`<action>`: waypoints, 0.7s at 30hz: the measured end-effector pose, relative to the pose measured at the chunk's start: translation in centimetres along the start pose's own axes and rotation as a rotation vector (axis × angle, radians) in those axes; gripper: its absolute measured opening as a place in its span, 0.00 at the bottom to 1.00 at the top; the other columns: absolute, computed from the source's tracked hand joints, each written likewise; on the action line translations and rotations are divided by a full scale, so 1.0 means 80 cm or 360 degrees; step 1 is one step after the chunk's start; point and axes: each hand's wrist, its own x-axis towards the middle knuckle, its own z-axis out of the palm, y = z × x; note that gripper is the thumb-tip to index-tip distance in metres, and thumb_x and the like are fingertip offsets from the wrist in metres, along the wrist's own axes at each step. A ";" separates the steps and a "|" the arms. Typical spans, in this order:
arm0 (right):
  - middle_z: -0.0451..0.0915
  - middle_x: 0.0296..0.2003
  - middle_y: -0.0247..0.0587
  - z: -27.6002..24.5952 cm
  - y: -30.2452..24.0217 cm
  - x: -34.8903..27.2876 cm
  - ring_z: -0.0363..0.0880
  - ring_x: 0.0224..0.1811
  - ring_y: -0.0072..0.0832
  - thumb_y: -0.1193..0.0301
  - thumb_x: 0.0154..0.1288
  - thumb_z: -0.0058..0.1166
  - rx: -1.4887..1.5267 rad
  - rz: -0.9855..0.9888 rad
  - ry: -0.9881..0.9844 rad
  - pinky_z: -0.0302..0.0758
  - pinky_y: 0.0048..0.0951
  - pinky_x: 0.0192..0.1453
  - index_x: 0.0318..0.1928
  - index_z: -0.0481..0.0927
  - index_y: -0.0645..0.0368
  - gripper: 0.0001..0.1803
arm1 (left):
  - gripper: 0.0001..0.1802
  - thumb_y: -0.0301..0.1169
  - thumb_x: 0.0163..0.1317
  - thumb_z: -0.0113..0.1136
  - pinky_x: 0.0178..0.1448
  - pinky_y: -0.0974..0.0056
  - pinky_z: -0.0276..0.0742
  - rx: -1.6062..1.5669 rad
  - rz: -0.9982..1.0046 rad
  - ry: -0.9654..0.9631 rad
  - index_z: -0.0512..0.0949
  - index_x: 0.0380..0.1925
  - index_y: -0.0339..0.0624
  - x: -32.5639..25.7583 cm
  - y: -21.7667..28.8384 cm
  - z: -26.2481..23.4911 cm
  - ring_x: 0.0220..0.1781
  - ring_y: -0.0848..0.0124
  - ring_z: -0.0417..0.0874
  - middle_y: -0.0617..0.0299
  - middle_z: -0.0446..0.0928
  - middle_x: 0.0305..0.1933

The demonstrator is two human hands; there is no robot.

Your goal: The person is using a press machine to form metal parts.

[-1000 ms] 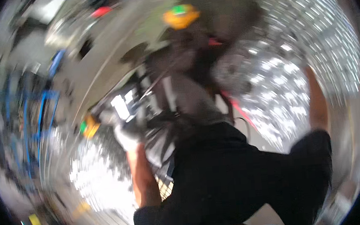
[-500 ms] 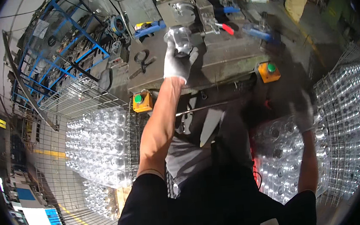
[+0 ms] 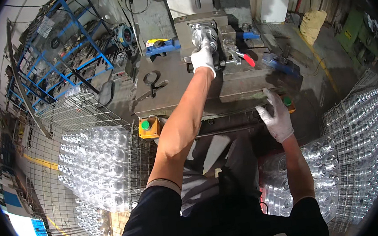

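Crowding grey, perhaps steel workbench (image 3: 222, 86): tools.

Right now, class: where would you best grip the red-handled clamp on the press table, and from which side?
Grip the clamp by its red tip, which sticks out free to the right, coming from the right and above. The left hand and the shiny part it holds crowd the other side.
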 end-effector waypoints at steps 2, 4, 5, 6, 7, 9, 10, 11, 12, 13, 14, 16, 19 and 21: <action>0.72 0.53 0.52 0.004 -0.001 0.010 0.69 0.57 0.46 0.68 0.57 0.61 -0.0043 -0.0017 -0.0005 0.66 0.38 0.61 0.59 0.66 0.62 0.30 | 0.30 0.51 0.58 0.60 0.41 0.63 0.78 0.0005 0.0028 0.0064 0.71 0.51 0.38 0.003 -0.008 0.002 0.41 0.65 0.78 0.56 0.75 0.46; 0.71 0.54 0.54 0.009 -0.003 0.020 0.69 0.57 0.48 0.67 0.58 0.59 -0.0032 -0.0113 0.0067 0.66 0.39 0.61 0.59 0.66 0.62 0.30 | 0.29 0.51 0.59 0.58 0.38 0.63 0.78 -0.0859 -0.0154 -0.0332 0.71 0.49 0.38 0.015 -0.018 -0.001 0.36 0.64 0.79 0.56 0.76 0.42; 0.71 0.54 0.54 0.013 -0.005 0.026 0.69 0.57 0.48 0.67 0.58 0.59 -0.0041 -0.0136 0.0048 0.66 0.39 0.61 0.59 0.66 0.62 0.30 | 0.29 0.51 0.59 0.58 0.38 0.63 0.78 -0.0823 -0.0211 -0.0228 0.71 0.49 0.38 0.024 -0.023 -0.002 0.36 0.64 0.79 0.56 0.76 0.42; 0.70 0.54 0.54 0.016 -0.007 0.032 0.69 0.57 0.49 0.66 0.59 0.58 0.0035 -0.0044 0.0049 0.65 0.39 0.61 0.59 0.66 0.62 0.29 | 0.28 0.51 0.59 0.58 0.37 0.63 0.78 -0.0608 -0.0146 -0.0162 0.72 0.48 0.38 0.034 -0.027 -0.006 0.35 0.64 0.79 0.55 0.76 0.41; 0.70 0.55 0.55 0.021 -0.008 0.040 0.68 0.57 0.49 0.64 0.61 0.57 0.0112 0.0063 0.0041 0.65 0.40 0.62 0.59 0.66 0.63 0.29 | 0.28 0.51 0.60 0.57 0.35 0.63 0.78 -0.0390 -0.0082 -0.0099 0.73 0.46 0.38 0.045 -0.030 -0.008 0.34 0.64 0.79 0.55 0.77 0.41; 0.69 0.55 0.55 0.031 -0.010 0.060 0.68 0.57 0.49 0.63 0.62 0.55 -0.0025 -0.0015 0.0134 0.64 0.41 0.62 0.58 0.66 0.63 0.28 | 0.26 0.52 0.60 0.57 0.32 0.62 0.78 0.0042 0.0061 0.0004 0.75 0.44 0.38 0.064 -0.029 -0.007 0.31 0.65 0.80 0.55 0.77 0.39; 0.69 0.55 0.56 0.036 -0.009 0.071 0.68 0.57 0.50 0.61 0.63 0.53 -0.0168 -0.0074 0.0210 0.64 0.42 0.62 0.58 0.66 0.63 0.27 | 0.26 0.52 0.60 0.56 0.30 0.62 0.78 0.0254 0.0130 0.0053 0.76 0.42 0.38 0.069 -0.028 -0.004 0.30 0.65 0.80 0.54 0.78 0.39; 0.69 0.55 0.56 0.040 -0.006 0.088 0.68 0.57 0.50 0.61 0.63 0.53 -0.0180 -0.0086 0.0216 0.64 0.42 0.62 0.58 0.66 0.63 0.27 | 0.25 0.51 0.61 0.56 0.28 0.61 0.77 0.0106 0.0044 0.0085 0.76 0.41 0.37 0.071 -0.026 -0.005 0.28 0.64 0.80 0.53 0.78 0.39; 0.69 0.54 0.56 0.048 -0.003 0.105 0.68 0.57 0.49 0.60 0.64 0.52 -0.0133 -0.0150 0.0339 0.64 0.42 0.61 0.57 0.67 0.63 0.26 | 0.25 0.51 0.61 0.56 0.25 0.61 0.76 -0.0286 -0.0072 0.0142 0.77 0.40 0.37 0.070 -0.024 -0.001 0.26 0.64 0.79 0.53 0.78 0.39; 0.69 0.54 0.56 0.057 0.000 0.119 0.68 0.57 0.49 0.59 0.64 0.50 -0.0087 -0.0195 0.0474 0.64 0.42 0.61 0.57 0.68 0.63 0.26 | 0.25 0.51 0.61 0.56 0.25 0.61 0.76 -0.0257 -0.0122 0.0247 0.77 0.40 0.37 0.066 -0.018 -0.006 0.26 0.64 0.79 0.53 0.78 0.39; 0.70 0.53 0.56 0.066 0.004 0.136 0.68 0.56 0.49 0.59 0.65 0.49 -0.0013 -0.0145 0.0476 0.64 0.41 0.60 0.56 0.68 0.63 0.25 | 0.25 0.50 0.61 0.56 0.26 0.60 0.77 -0.0289 -0.0172 0.0033 0.76 0.41 0.36 0.064 -0.011 -0.008 0.27 0.63 0.79 0.52 0.78 0.39; 0.73 0.49 0.56 0.080 0.017 0.173 0.70 0.54 0.47 0.60 0.67 0.46 0.0052 0.0017 0.0520 0.65 0.39 0.59 0.51 0.71 0.63 0.21 | 0.25 0.50 0.61 0.57 0.28 0.59 0.77 -0.0321 -0.0231 -0.0172 0.76 0.42 0.36 0.058 -0.002 -0.014 0.28 0.63 0.79 0.52 0.78 0.39; 0.80 0.35 0.52 0.091 0.043 0.212 0.79 0.39 0.43 0.56 0.69 0.41 0.0459 0.0183 0.0612 0.73 0.35 0.48 0.39 0.77 0.66 0.23 | 0.25 0.48 0.60 0.58 0.31 0.55 0.77 -0.0381 -0.0445 -0.0357 0.74 0.45 0.36 0.056 0.006 -0.023 0.30 0.60 0.79 0.52 0.78 0.41; 0.81 0.30 0.48 0.088 0.066 0.230 0.81 0.33 0.40 0.55 0.70 0.41 0.0381 0.0403 0.0619 0.74 0.34 0.43 0.35 0.78 0.66 0.24 | 0.25 0.48 0.60 0.58 0.32 0.55 0.77 -0.0320 -0.0383 -0.0318 0.74 0.45 0.37 0.057 0.005 -0.026 0.32 0.60 0.79 0.53 0.78 0.41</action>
